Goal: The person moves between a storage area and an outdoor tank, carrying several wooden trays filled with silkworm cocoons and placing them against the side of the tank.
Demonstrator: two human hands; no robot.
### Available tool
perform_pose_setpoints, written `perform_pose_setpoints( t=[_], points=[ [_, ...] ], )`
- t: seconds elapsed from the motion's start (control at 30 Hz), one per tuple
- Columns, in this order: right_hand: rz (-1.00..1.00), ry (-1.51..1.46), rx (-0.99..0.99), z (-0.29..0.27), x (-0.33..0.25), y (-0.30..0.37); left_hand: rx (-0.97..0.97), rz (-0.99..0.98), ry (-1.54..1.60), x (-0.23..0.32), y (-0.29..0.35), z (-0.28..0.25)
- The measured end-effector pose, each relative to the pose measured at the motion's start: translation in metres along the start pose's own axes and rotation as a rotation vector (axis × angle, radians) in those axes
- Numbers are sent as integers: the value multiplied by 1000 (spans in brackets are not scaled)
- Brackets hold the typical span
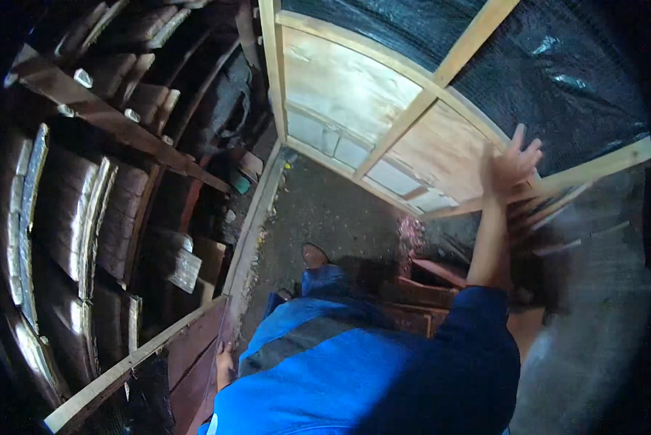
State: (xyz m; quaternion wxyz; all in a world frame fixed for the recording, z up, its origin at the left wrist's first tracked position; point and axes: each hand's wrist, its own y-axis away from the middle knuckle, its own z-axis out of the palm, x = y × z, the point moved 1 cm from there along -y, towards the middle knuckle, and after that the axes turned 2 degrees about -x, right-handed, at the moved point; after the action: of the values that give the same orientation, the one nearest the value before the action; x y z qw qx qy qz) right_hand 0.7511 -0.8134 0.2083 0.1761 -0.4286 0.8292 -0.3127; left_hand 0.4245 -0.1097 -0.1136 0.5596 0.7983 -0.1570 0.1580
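Observation:
My right hand [512, 165] reaches up to a pale wooden frame [434, 94], its fingers spread and its palm near the lower corner. Light plywood panels [347, 80] fill part of this frame, and shiny dark sheeting [565, 80] covers other openings. Low at my left side, my left hand [225, 366] is closed over the edge of a reddish-brown wooden panel [193, 373]. Some of its fingers are hidden by the panel edge and my blue clothing.
Stacked boards [86, 210] line the left side behind a slanting wooden beam [108, 112]. A raised sill [256, 225] borders the dark floor [333, 196]. Loose wood pieces [441, 272] lie below my right arm, next to a grey surface [594, 290].

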Motion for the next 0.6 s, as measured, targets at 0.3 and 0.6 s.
perform_pose_setpoints(
  t=[0.3,0.6],
  points=[
    [398,221,225,-101,128,85,-105,-66,-267,-10,-4,-41],
    [525,-117,91,-148,144,150,-176,120,-28,-74,-109,-77]
  ],
)
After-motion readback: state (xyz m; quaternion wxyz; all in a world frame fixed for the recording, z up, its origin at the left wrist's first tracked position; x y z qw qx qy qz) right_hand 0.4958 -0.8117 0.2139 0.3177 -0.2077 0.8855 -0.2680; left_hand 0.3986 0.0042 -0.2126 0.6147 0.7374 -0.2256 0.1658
